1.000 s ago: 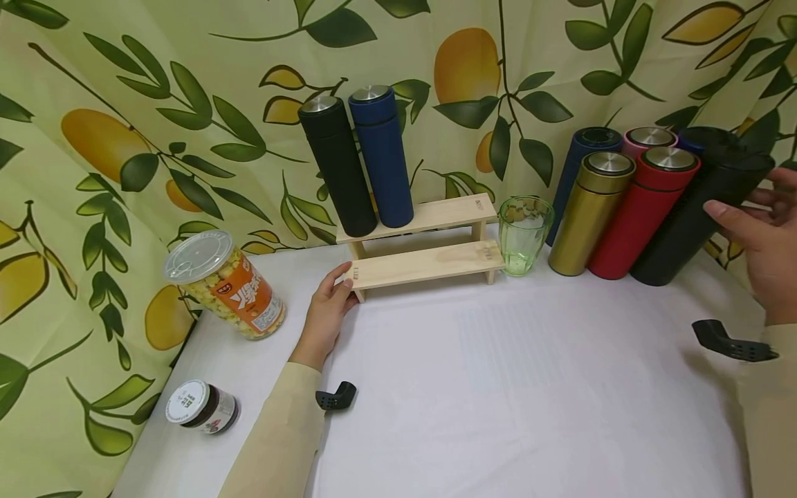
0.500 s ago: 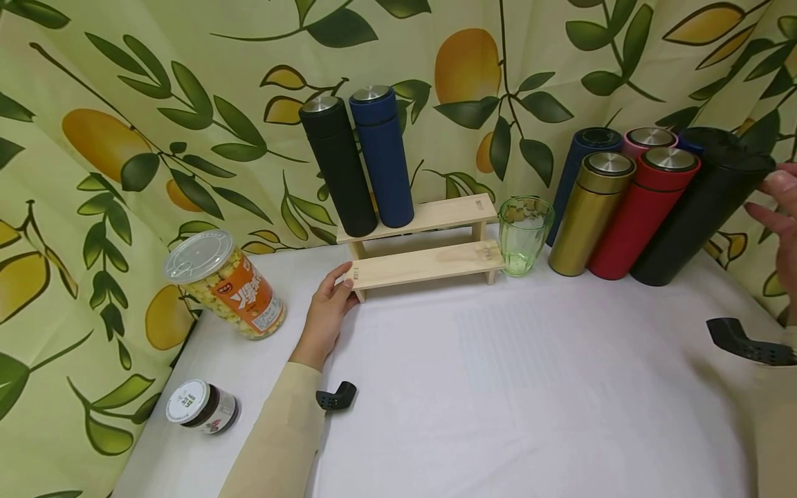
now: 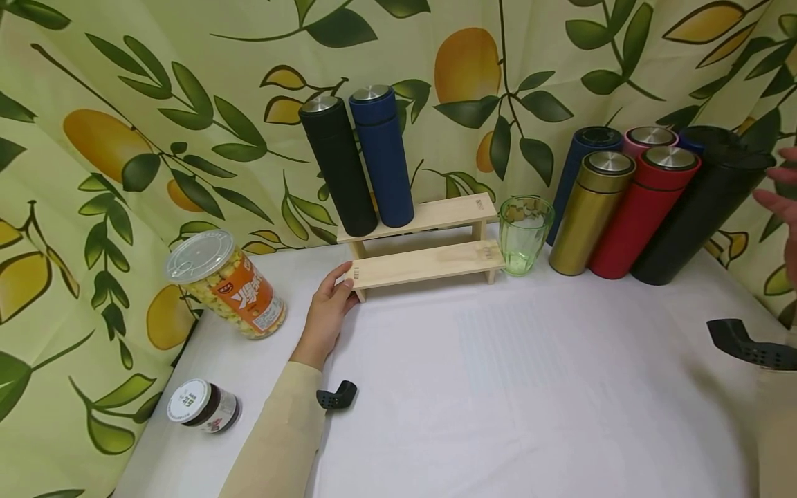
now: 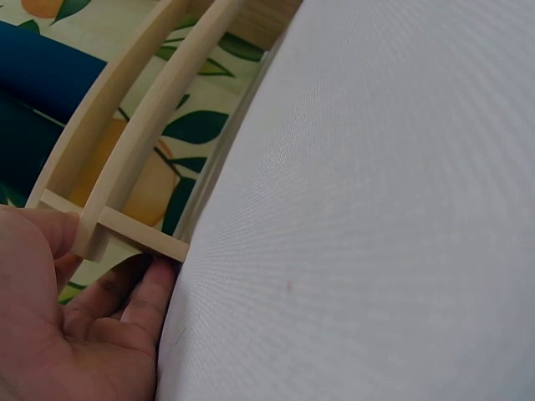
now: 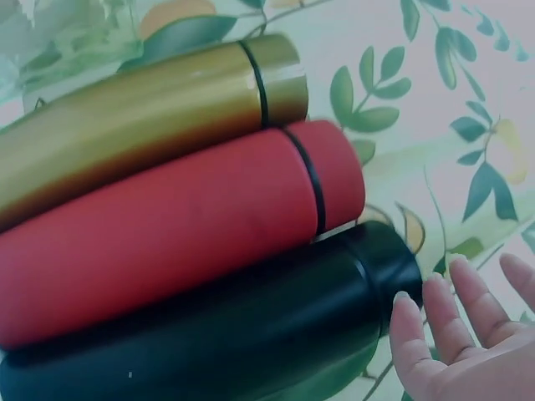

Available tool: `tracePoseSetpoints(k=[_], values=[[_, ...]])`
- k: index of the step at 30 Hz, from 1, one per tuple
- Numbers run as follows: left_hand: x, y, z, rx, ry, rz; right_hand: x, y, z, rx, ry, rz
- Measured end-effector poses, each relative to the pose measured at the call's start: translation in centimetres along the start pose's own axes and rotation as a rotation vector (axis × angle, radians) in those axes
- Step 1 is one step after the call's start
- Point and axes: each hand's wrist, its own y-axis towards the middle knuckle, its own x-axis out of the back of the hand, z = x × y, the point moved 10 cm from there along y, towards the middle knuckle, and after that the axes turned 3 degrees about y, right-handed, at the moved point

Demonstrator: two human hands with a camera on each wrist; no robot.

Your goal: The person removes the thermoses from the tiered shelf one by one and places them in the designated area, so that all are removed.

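Observation:
My left hand (image 3: 328, 304) grips the left end of a two-step wooden shelf (image 3: 429, 263), thumb on top and fingers under it; the left wrist view shows the fingers (image 4: 138, 288) curled below the shelf's end (image 4: 134, 142). A black flask (image 3: 339, 169) and a blue flask (image 3: 382, 159) stand on the upper step. My right hand (image 3: 781, 200) hovers open at the far right, just beside the cap of a tall black flask (image 3: 697, 221) and apart from it. In the right wrist view its straight fingers (image 5: 447, 322) are next to that black flask (image 5: 234, 334).
A gold flask (image 3: 588, 214) and red flask (image 3: 641, 214) stand left of the tall black one, with navy (image 3: 582, 155) and pink (image 3: 647, 136) flasks behind. A green glass (image 3: 524, 234) stands by the shelf. A snack jar (image 3: 227, 285) and small jar (image 3: 202, 407) sit left. A lemon-print curtain hangs behind.
My right hand has come off the tall black flask and drawn back to the right edge of the view. The left hand and the shelf have stayed put.

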Motion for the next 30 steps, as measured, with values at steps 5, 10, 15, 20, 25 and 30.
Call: tracePoseSetpoints(k=[5, 10, 15, 20, 25, 30], values=[[0.0, 0.1, 0.1, -0.005, 0.003, 0.006, -4.9, -3.5, 7.3, -0.014, 0.3, -0.056], [0.1, 0.3, 0.3, -0.004, 0.005, 0.007, -9.0, -5.8, 10.8, -0.009, 0.467, -0.008], [0.1, 0.2, 0.3, -0.002, 0.008, 0.003, -12.2, -7.4, 12.2, -0.03, 0.443, 0.119], [0.1, 0.2, 0.3, 0.002, 0.011, 0.004, -14.8, -8.6, 12.9, -0.045, 0.471, 0.256], [0.2, 0.3, 0.3, 0.0, 0.004, 0.001, -17.0, -9.5, 13.2, -0.055, 0.522, 0.364], [0.2, 0.3, 0.3, 0.002, 0.001, -0.005, -18.9, -10.5, 13.5, -0.069, 0.559, 0.432]])
